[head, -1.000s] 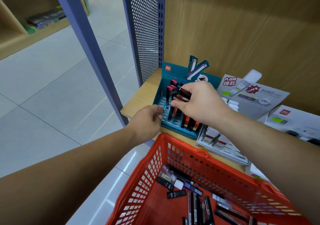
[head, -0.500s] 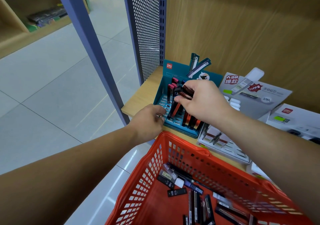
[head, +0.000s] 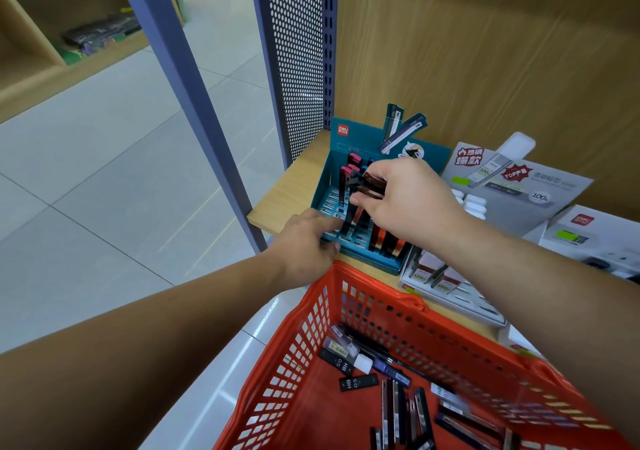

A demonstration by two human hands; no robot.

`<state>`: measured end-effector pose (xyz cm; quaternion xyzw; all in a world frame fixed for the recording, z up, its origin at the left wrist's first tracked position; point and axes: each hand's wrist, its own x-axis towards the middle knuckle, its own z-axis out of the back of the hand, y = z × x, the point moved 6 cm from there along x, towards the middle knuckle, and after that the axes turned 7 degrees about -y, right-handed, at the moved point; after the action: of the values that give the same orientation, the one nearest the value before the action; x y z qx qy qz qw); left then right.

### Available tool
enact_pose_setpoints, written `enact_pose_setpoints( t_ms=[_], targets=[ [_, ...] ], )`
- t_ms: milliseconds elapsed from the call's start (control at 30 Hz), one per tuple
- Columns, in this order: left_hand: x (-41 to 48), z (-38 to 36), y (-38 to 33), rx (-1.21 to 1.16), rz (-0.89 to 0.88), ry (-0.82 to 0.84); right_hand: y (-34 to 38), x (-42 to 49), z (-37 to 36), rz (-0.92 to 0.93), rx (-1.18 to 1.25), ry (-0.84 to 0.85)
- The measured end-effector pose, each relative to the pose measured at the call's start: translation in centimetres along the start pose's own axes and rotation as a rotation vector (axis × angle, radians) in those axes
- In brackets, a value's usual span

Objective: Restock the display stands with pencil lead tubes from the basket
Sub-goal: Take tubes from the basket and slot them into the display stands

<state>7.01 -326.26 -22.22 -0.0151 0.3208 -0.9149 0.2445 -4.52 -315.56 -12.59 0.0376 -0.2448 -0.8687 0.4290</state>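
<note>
A teal display stand [head: 327, 186] with slotted rows sits at the left end of the wooden shelf, holding several upright black-and-red lead tubes [head: 375, 236]. My right hand [head: 405, 200] hovers over the stand and grips a small bunch of dark red tubes [head: 372, 186], one tube angled down into a slot. My left hand [head: 306, 238] rests against the stand's front left corner, fingers curled on its edge. Below, the red plastic basket [head: 377, 314] holds several loose lead tubes [head: 358, 382].
A grey-white display stand [head: 460, 297] with white tubes sits right of the teal one, with a white box [head: 595, 238] further right. A purple perforated panel [head: 298, 51] and post [head: 194, 103] bound the shelf's left end. Tiled floor lies to the left.
My right hand has shifted slightly, lowering a tube into the teal stand's slots. My left hand stays at the stand's front corner.
</note>
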Motion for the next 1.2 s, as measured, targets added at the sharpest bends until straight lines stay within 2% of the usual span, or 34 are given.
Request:
enact_pose_setpoints(
  t_ms=[167,333,400,500,567,667,733,867,933,1067,1133,1200],
  targets=[
    [0.2,0.1,0.1,-0.054,0.026,0.047,1.8,-0.3,-0.1,0.115,-0.132,-0.002],
    [0.2,-0.1,-0.3,0.017,0.046,0.027,2.2,-0.1,-0.6,0.148,-0.238,-0.018],
    [0.2,0.5,-0.8,-0.038,0.067,-0.023,1.6,0.3,-0.3,0.071,-0.013,-0.023],
    [-0.2,2.1,-1.0,-0.081,0.121,-0.118,-0.4,0.9,0.7,-0.226,0.605,-0.024],
    [-0.7,3.5,-1.5,-0.114,0.131,-0.194,-1.0,0.6,0.9,-0.436,1.009,0.072],
    [-1.4,5.4,-3.7,-0.267,0.130,-0.285,-1.0,0.0,1.7,-0.529,1.297,0.158],
    [-1.8,6.0,-5.7,-0.456,0.167,-0.258,-1.1,-0.2,2.1,-0.525,1.338,0.167],
    [-2.9,5.0,-9.7,-0.855,0.267,-0.046,-0.7,-0.1,2.2,-0.538,1.432,0.169],
    [-3.2,4.4,-10.7,-0.980,0.272,-0.004,-0.3,-0.3,2.2,-0.532,1.429,0.192],
    [-3.0,4.3,-10.0,-1.015,0.249,-0.034,-0.3,-0.5,2.7,-0.472,1.182,0.150],
    [-3.0,4.6,-9.2,-1.001,0.233,-0.052,-1.8,-0.4,3.0,-0.503,1.013,0.016],
    [-3.0,4.8,-8.2,-0.956,0.235,-0.078,-2.2,-0.4,3.8,-0.441,0.945,-0.058]
  ],
)
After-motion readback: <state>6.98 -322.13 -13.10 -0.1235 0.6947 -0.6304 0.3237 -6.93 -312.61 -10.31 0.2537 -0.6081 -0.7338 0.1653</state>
